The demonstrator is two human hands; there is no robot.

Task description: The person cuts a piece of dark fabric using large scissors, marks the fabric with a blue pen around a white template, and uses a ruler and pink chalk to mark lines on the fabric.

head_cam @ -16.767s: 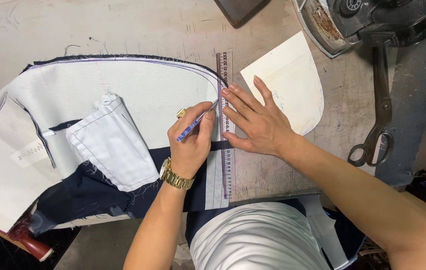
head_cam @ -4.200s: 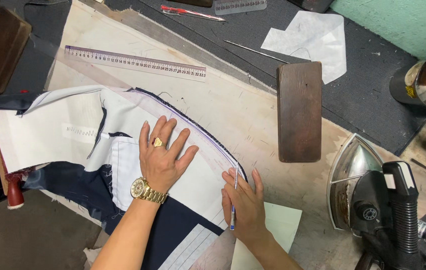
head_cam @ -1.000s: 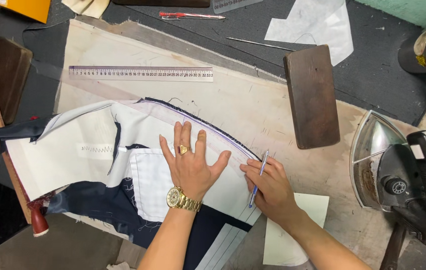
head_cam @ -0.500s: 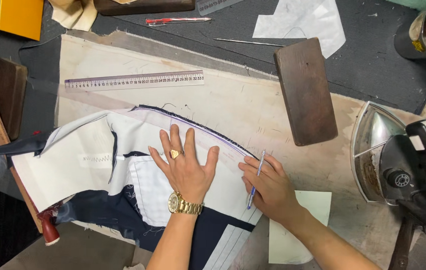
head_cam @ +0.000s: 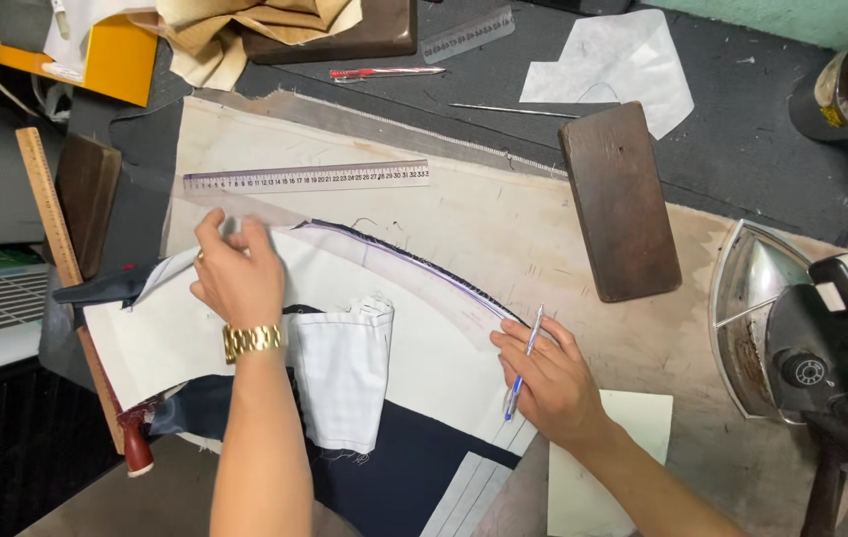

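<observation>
A clear plastic ruler (head_cam: 307, 178) lies on the cloth-covered worktop (head_cam: 504, 224). A dark wooden block (head_cam: 619, 201) sits right of it, a steam iron (head_cam: 792, 348) tipped sideways further right, and a red pen (head_cam: 386, 73) above.

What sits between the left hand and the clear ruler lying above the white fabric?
Nothing visible. The left hand rests on the white fabric, and only bare pressing cloth lies between its fingers and the clear ruler.
</observation>
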